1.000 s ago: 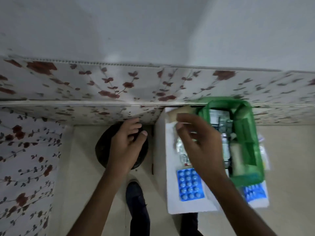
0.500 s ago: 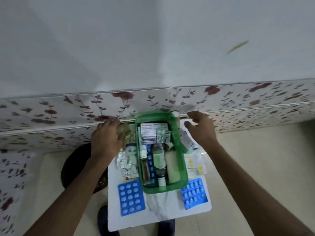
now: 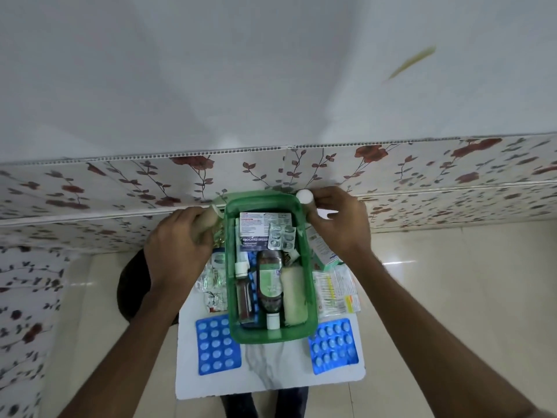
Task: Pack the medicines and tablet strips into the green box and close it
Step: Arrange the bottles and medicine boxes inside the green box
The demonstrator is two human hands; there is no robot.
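The open green box [image 3: 272,336] stands on a white board [image 3: 265,375]. It holds bottles, a dressing packet, a silver tablet strip and a cream roll. At the box's far left corner, my left hand [image 3: 177,251] grips a beige roll [image 3: 208,223]. At the far right corner, my right hand [image 3: 340,224] holds a white-capped bottle [image 3: 304,197]. Two blue tablet strips lie flat, one on the left [image 3: 217,346] and one on the right [image 3: 333,346]. Silver strips [image 3: 212,282] lie left of the box; cartons and printed strips [image 3: 336,289] lie to its right.
A floral-patterned panel [image 3: 120,188] runs along the wall just behind the box. A dark round object [image 3: 132,285] sits on the tiled floor under my left forearm. My legs show below the board's near edge.
The view swung so the box now sits centred. My left hand moved from the dark object to the box's left corner; my right hand moved to its right corner and closed on the bottle.
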